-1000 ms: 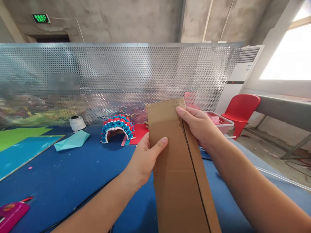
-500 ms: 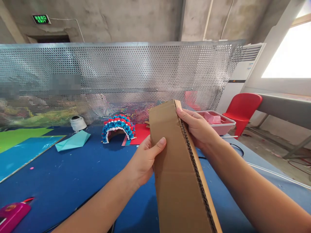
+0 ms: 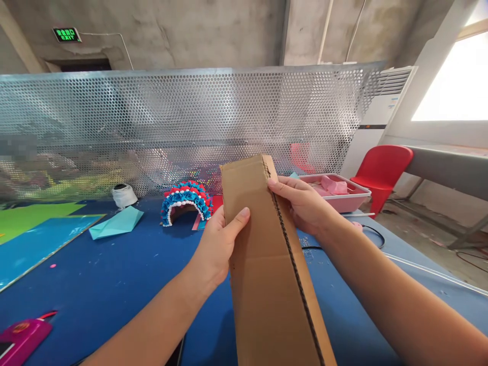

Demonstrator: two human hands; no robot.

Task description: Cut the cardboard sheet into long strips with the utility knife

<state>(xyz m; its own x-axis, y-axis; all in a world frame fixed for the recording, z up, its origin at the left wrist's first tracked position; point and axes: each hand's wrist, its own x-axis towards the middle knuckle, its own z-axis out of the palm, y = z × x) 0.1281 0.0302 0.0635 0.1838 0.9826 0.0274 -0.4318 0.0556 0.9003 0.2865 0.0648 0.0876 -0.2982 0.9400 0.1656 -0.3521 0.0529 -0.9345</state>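
A long brown piece of cardboard (image 3: 259, 254) is held up in front of me above the blue table, its far end raised. Its right side shows a dark corrugated edge with a lighter strip beyond it. My left hand (image 3: 219, 241) grips the left edge, thumb flat on the face and fingers hidden behind. My right hand (image 3: 305, 203) is closed on the right edge near the far end, thumb tip at the corrugated seam. Past my left hand stands an arch (image 3: 186, 201) covered in blue and red paper flowers with white bead trim.
A pink basket (image 3: 346, 202) with pink pieces stands at the right. On the blue table (image 3: 145, 269) lie a turquoise folded paper (image 3: 117, 223), blue and green sheets, a white roll (image 3: 124, 195) and a magenta device (image 3: 25, 338). A perforated metal screen (image 3: 183, 117) borders the back.
The cardboard and both hands have shifted a little to the left. Its right strip now shows wider, and the corrugated gap looks narrower.
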